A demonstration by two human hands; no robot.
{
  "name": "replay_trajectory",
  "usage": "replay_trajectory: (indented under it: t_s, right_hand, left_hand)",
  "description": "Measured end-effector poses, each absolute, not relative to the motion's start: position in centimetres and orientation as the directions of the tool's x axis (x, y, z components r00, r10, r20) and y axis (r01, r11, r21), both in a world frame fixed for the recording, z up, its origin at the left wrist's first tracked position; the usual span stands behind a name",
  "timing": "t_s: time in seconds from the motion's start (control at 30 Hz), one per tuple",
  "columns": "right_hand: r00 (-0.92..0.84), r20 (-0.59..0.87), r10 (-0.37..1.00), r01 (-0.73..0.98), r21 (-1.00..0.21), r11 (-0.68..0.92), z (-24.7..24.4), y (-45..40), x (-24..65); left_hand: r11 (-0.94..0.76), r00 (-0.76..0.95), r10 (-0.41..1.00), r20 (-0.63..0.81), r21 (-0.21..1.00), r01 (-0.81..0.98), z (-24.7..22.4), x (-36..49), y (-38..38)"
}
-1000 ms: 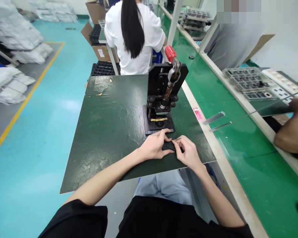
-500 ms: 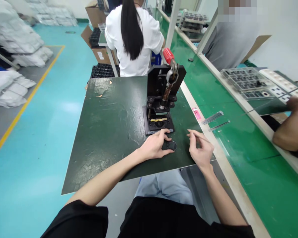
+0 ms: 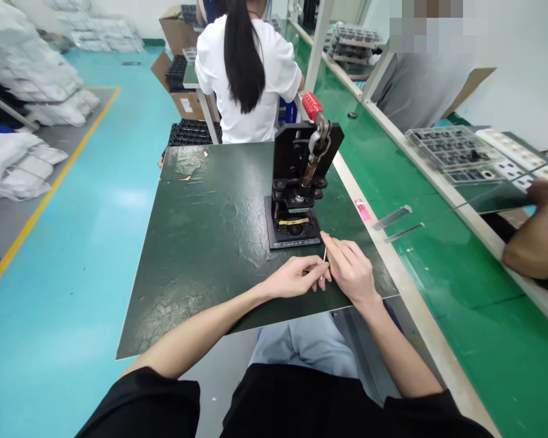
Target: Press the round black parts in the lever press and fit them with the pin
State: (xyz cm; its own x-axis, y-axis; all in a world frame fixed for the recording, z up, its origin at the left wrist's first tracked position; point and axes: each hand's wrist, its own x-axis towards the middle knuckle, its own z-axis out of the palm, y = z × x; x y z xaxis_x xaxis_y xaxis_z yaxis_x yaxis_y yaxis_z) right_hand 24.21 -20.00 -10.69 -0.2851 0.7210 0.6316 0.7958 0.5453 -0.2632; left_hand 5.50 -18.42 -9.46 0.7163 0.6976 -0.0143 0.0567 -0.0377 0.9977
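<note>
My left hand (image 3: 296, 277) is closed over the table near its front edge, with thumb and fingers pinched together at a thin pale strip (image 3: 324, 255). Close against it, my right hand (image 3: 351, 269) is closed too, its fingers at the strip's upper end. The strip stands nearly upright between both hands. Some dark material shows between my left fingers, but its shape is hidden. Just beyond the hands stands a black toggle press (image 3: 296, 176) with a red grip (image 3: 312, 106). A yellow strip (image 3: 293, 222) lies across its base.
Thin metal strips (image 3: 393, 216) and a pink item (image 3: 361, 209) lie on the green bench at right. A person in white (image 3: 251, 73) sits ahead. At far right a co-worker's arm (image 3: 536, 231) reaches in near clear trays (image 3: 452, 146).
My right hand has moved left to meet my left hand. The round black part in my left hand is no longer visible. A thin pale strip now shows between the hands.
</note>
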Motion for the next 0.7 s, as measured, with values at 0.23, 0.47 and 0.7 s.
replay_trajectory:
  t_s: [0.23, 0.47, 0.7]
  right_hand:
    - [0.136, 0.344, 0.929, 0.398, -0.878, 0.267, -9.8, -23.6, 23.8]
    - [0.222, 0.233, 0.947, 0.261, -0.95, 0.172, -9.6, -23.8, 24.0]
    - [0.289, 0.311, 0.905, 0.275, -0.933, 0.233, -11.2, -21.2, 23.2]
  left_hand:
    - [-0.401, 0.727, 0.673, 0.135, 0.893, 0.206, -10.3, 5.2, -18.8]
    - [-0.556, 0.666, 0.699, 0.259, 0.783, 0.279, -10.7, 4.6, -18.0]
    - [-0.583, 0.644, 0.736, 0.208, 0.679, 0.446, -11.4, 3.5, -16.7]
